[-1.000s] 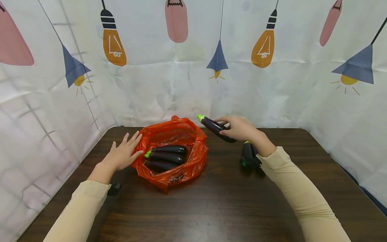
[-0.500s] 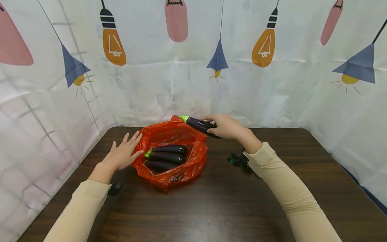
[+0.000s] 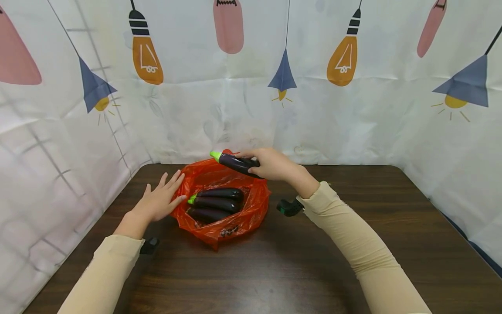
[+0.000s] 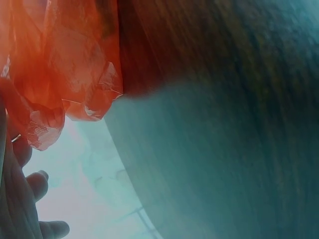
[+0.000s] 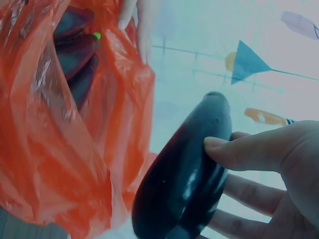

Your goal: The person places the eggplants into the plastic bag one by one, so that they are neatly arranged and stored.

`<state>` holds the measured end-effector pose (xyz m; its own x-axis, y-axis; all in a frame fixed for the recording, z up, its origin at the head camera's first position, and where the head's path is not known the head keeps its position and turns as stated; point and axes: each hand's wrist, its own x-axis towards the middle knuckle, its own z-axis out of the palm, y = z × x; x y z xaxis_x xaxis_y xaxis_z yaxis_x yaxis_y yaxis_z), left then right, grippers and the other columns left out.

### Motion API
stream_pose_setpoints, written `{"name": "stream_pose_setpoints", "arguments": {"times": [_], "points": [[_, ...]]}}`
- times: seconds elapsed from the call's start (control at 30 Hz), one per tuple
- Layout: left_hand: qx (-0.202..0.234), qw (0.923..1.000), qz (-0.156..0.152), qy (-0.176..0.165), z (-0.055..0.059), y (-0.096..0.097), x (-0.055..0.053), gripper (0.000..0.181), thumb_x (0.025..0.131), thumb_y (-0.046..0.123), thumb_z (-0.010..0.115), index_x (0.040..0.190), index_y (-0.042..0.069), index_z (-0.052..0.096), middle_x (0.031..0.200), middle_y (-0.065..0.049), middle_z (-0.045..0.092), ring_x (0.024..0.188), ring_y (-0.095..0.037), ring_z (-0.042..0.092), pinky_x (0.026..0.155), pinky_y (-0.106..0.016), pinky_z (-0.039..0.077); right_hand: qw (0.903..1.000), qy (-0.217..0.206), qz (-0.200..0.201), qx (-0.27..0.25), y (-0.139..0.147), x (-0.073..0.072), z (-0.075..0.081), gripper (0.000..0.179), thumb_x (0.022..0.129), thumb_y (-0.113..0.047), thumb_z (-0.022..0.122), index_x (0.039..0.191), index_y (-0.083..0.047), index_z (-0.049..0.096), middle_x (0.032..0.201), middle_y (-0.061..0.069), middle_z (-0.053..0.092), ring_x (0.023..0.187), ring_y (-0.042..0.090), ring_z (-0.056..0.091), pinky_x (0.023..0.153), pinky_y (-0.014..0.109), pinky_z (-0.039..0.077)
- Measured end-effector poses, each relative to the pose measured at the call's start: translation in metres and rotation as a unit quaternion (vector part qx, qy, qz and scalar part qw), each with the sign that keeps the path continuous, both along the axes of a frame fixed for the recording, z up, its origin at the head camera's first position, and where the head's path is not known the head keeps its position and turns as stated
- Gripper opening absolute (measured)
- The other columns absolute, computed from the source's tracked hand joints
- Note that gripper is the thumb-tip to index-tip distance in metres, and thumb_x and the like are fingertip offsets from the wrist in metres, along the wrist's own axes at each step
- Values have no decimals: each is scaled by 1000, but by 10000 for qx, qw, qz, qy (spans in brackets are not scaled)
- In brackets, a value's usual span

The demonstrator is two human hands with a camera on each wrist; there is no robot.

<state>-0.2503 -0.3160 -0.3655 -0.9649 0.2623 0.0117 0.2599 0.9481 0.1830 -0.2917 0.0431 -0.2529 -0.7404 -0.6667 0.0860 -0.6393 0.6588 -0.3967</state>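
A dark purple eggplant with a bright green stem end is held in my right hand, over the far rim of the red plastic bag. In the right wrist view the thumb presses one side of this eggplant, with fingers behind it. The bag stands open, and three eggplants lie side by side inside. My left hand rests against the bag's left rim, fingers spread and straight. The left wrist view shows that hand's fingertips beside the bag's red film.
The bag stands on a dark wooden table. A patterned white cloth hangs behind the table's far edge. Dark camera devices sit at the right wrist and left wrist. My right sleeve covers part of the table.
My right hand has moved left with the eggplant, from right of the bag to above its far rim. The left hand and the eggplants in the bag have stayed put.
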Motion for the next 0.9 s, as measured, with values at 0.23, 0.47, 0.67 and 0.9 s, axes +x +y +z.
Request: {"name": "stream_pose_setpoints", "arguments": {"times": [0.23, 0.47, 0.67, 0.9], "points": [[3, 10000, 12, -47, 1, 1, 1, 80, 106, 43, 53, 164, 5, 15, 170, -19, 7, 152, -50, 2, 107, -83, 0, 9998, 158, 135, -67, -20, 1, -6, 50, 99, -14, 69, 147, -24, 59, 136, 5, 65, 96, 23, 58, 76, 33, 46], [-11, 10000, -10, -13, 3, 1, 1, 79, 106, 44, 53, 164, 4, 16, 170, -20, 9, 152, -51, 3, 107, -83, 1, 9992, 185, 290, -199, -34, -5, -19, 50, 99, -14, 69, 147, -22, 59, 137, 7, 63, 92, 22, 57, 73, 31, 43], [-21, 10000, -3, -19, 3, 1, 1, 80, 106, 44, 53, 164, 4, 17, 170, -20, 9, 152, -51, 3, 107, -83, 1, 9996, 29, 220, -181, -41, -12, -33, 51, 99, -17, 71, 148, -21, 57, 135, 7, 64, 86, 21, 57, 69, 29, 43], [-53, 10000, -19, 1, 3, 0, 1, 80, 106, 46, 52, 164, 4, 17, 170, -19, 8, 152, -51, 4, 106, -83, 2, 9997, -199, 92, -142, -49, -23, -42, 50, 99, -16, 70, 148, -20, 58, 138, 6, 62, 100, 21, 60, 81, 32, 49]]}}
